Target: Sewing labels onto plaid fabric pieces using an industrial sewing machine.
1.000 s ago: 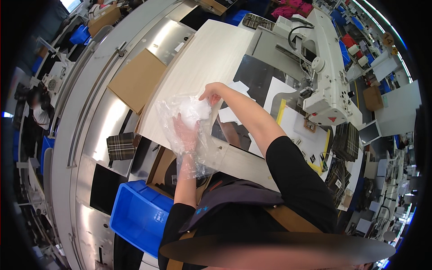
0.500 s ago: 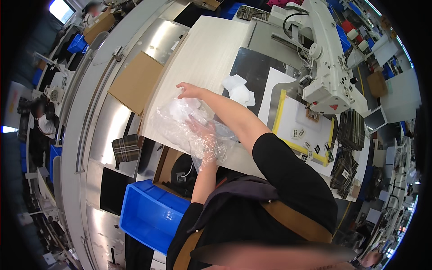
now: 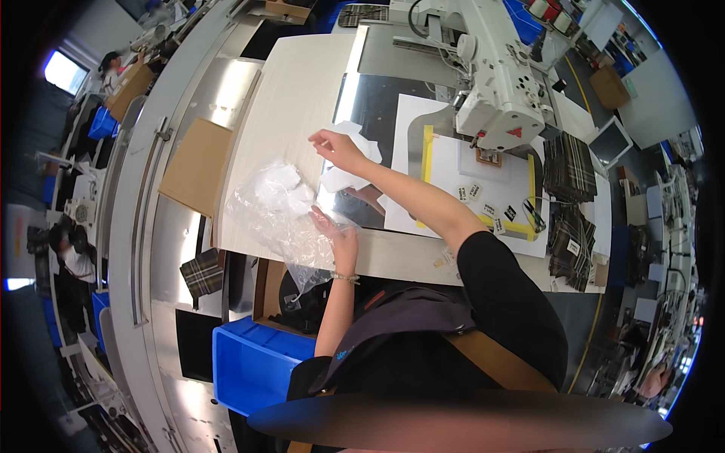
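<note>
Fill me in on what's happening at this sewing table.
A person sits at a pale worktable beside a white sewing machine. The left hand grips a crumpled clear plastic bag with white pieces inside. The right hand is raised over the table, pinching a white fabric piece. Small labels lie on a yellow-taped template nearby.

Bare pale tabletop (image 3: 302, 90) lies open beyond the hands; the sewing machine (image 3: 498, 83) blocks the right.

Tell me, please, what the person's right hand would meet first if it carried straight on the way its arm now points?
Probably nothing but bare tabletop. The right hand, pinching something small, points up-left across the pale table; that stretch looks free to the table's far edge. The white pieces lie under and behind it, though height is hard to judge.
</note>
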The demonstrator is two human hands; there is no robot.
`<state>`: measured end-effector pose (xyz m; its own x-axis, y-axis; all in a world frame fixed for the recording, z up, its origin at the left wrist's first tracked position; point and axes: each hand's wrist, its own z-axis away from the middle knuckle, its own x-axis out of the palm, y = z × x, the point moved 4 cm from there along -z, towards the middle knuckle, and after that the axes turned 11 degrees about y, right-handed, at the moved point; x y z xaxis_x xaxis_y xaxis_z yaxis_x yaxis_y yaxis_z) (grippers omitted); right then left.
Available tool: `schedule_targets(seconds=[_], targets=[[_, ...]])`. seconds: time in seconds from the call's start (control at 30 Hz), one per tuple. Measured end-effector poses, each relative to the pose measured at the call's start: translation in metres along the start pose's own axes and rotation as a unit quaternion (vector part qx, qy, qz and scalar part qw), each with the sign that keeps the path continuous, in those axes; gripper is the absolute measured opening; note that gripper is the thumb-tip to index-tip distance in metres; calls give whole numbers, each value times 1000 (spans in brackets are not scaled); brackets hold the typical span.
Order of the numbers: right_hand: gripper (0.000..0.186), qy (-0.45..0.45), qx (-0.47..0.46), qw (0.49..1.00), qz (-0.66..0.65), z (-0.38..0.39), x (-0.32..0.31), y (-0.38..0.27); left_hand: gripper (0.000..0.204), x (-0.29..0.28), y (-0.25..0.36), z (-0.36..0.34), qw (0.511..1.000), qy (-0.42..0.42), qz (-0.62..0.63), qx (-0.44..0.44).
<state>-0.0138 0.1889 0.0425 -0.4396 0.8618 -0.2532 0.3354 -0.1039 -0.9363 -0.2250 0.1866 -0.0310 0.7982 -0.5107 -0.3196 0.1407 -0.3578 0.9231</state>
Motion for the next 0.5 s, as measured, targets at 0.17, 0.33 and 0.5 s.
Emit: schedule_targets(seconds=[0.17,0.33,0.5], targets=[[14,104,-130,973,159,150,-155,-24,100,4,51,30,947,-171,-255,96],[15,195,-98,937,273,320,-224,-61,84,-7,-3,11,974,-102,-164,119],[16,398,130,848,324,471,-223,-55,55,6,-5,-29,945,-94,-254,184]])
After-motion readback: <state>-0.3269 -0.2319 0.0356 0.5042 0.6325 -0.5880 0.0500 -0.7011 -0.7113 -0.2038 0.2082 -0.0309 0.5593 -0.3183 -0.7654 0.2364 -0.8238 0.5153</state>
